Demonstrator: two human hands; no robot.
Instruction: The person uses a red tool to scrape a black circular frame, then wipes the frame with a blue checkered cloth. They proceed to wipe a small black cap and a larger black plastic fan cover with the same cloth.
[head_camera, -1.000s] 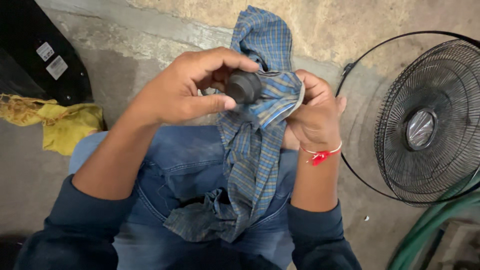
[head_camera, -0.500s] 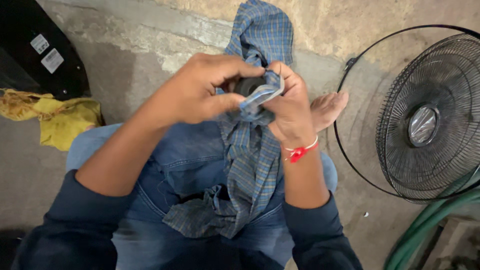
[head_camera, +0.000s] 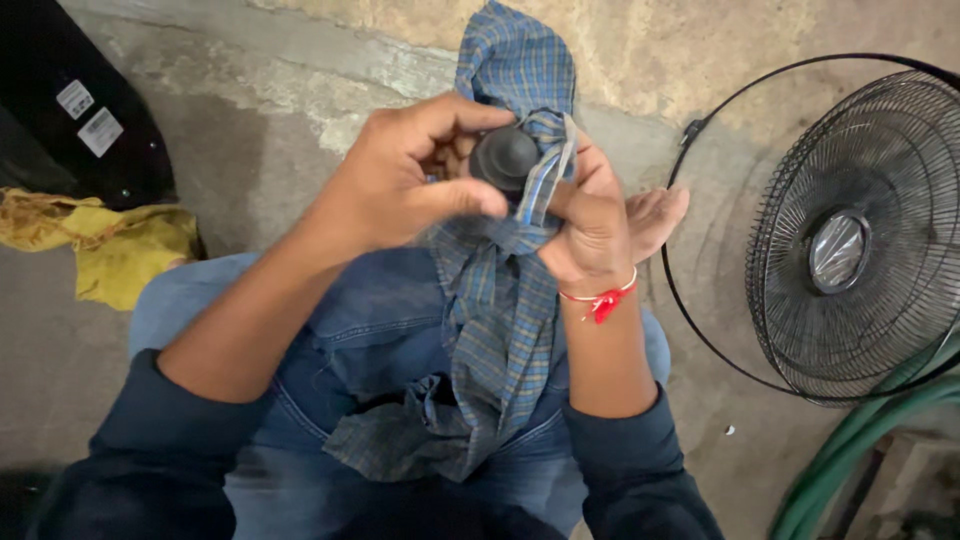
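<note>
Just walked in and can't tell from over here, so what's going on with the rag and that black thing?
A seated person in jeans holds a small round black knob in front of them. The left hand grips it with thumb and fingers, while the right hand presses a blue checked cloth around its side. The cloth hangs down over the lap. On the floor lie a black fan guard, a green hose and a yellow rag.

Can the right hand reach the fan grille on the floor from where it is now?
Probably yes. The fan grille lies on the floor just beside the right hand, with nothing between them. But that hand holds the checked cloth, so it must let go first.
</note>
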